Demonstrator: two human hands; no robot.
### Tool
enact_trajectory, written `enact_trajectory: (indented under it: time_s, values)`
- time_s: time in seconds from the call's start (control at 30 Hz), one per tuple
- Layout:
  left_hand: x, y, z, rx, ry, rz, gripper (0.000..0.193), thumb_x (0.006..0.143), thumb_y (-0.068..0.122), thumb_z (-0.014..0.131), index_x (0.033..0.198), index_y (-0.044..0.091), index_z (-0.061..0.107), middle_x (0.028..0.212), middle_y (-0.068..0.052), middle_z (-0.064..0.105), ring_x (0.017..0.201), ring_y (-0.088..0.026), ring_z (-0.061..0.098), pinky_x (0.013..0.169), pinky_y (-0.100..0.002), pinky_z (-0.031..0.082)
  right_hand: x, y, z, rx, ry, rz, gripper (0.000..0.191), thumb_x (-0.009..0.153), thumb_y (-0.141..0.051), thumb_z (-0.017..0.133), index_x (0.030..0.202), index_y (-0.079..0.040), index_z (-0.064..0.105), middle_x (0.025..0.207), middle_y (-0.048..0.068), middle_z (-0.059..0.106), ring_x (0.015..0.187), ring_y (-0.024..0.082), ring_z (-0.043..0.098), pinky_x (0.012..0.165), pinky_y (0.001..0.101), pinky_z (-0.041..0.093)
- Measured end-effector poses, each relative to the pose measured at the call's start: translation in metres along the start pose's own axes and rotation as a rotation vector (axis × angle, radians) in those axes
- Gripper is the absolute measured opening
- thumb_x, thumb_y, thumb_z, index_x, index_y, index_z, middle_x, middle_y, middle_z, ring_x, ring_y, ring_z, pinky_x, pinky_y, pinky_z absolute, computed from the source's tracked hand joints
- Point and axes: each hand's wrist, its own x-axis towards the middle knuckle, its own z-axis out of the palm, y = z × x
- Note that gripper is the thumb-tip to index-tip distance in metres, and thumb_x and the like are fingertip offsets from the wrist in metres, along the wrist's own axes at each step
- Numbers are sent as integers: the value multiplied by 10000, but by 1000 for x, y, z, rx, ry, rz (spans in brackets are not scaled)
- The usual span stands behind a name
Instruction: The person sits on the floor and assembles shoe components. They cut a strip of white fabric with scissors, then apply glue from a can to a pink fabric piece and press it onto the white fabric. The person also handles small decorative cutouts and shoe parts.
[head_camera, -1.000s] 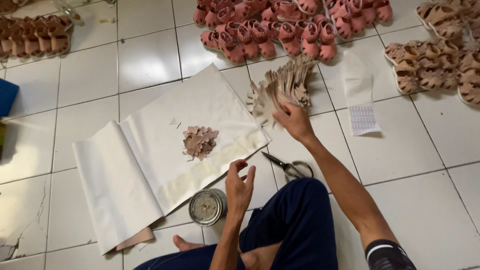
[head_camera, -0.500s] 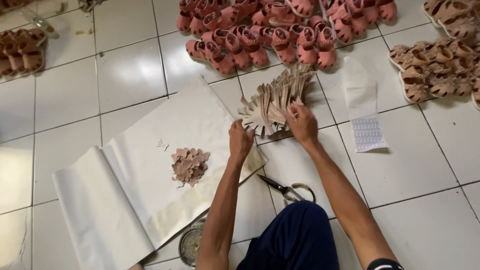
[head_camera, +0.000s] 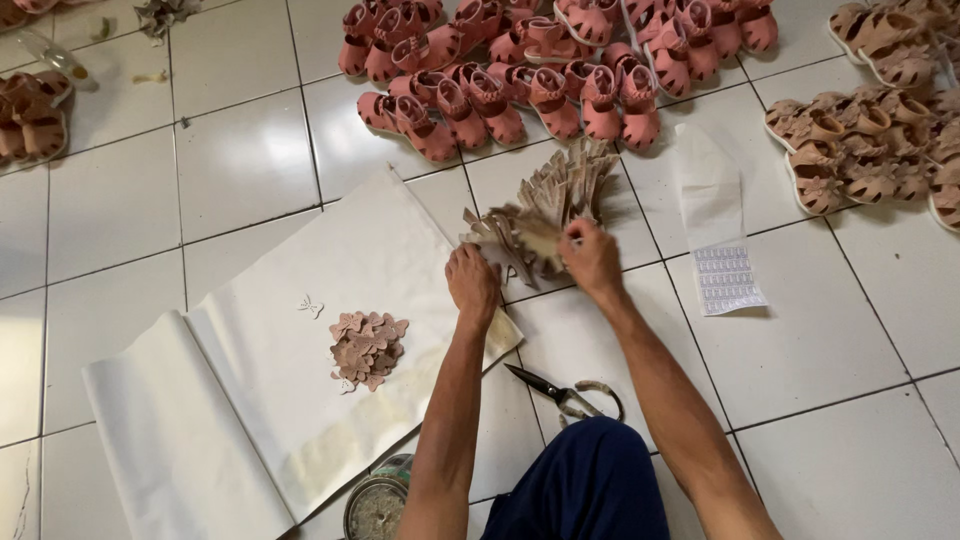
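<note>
Both hands are on a fan of beige straps (head_camera: 545, 215) that lies on the floor just in front of them. The left hand (head_camera: 472, 285) presses its near edge with bent fingers; the right hand (head_camera: 592, 258) pinches some straps. Scissors (head_camera: 560, 390) lie behind the hands, cut-outs (head_camera: 366, 347) to the left on white paper (head_camera: 250, 400), and pink sandals (head_camera: 520, 70) beyond the straps.

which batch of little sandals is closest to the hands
The pink sandals, laid in rows on the tiles just beyond the fan of tan strips that both hands work at. The tan sandals lie farther off to the right, the brown sandals far left.
</note>
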Motion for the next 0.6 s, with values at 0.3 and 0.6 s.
enact_trajectory:
  time_s: [0.3, 0.6]
  values:
    - [17, -5, 4, -428, -99, -293, 446, 1041, 295, 553, 1400, 38, 619, 1331, -225, 687, 1230, -375, 664, 1089, -454, 534, 8, -26, -39, 194, 148, 122, 446, 915, -353, 799, 1166, -14, 655, 1058, 128, 750, 915, 228, 729, 792, 372, 586]
    - [34, 0, 6, -522, -4, -44, 632, 894, 347, 782, 1406, 27, 597, 1455, -307, 511, 1354, -439, 498, 1097, -474, 441, 52, 27, -36, 97, 119, 243, 1133, 768, -535, 950, 1486, 84, 330, 1392, 296, 505, 1281, 411, 513, 1045, 453, 431]
